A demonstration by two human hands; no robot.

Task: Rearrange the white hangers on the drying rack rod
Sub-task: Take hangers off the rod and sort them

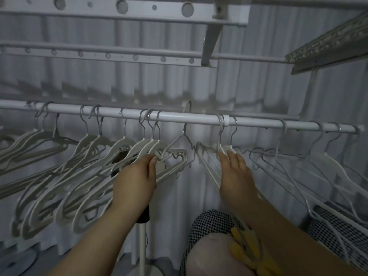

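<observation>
A white rod (191,118) runs across the view with several white hangers hooked on it by metal hooks. My left hand (137,176) grips the shoulders of a tight bunch of white hangers (153,146) just left of the middle. My right hand (235,168) rests with fingers spread on a pair of white hangers (223,148) right of the middle. Between the two hands a thin wire hanger (184,136) hangs with its hook raised above the rod. More white hangers (59,156) crowd the left part, and thin ones (298,156) spread along the right.
Perforated rack bars (123,6) and a second rod (119,50) run overhead. A white curtain hangs behind. A checkered cloth (211,222) and yellow pegs (245,248) lie below right, beside a white mesh basket (338,226). A white stand pole (141,246) rises below my left hand.
</observation>
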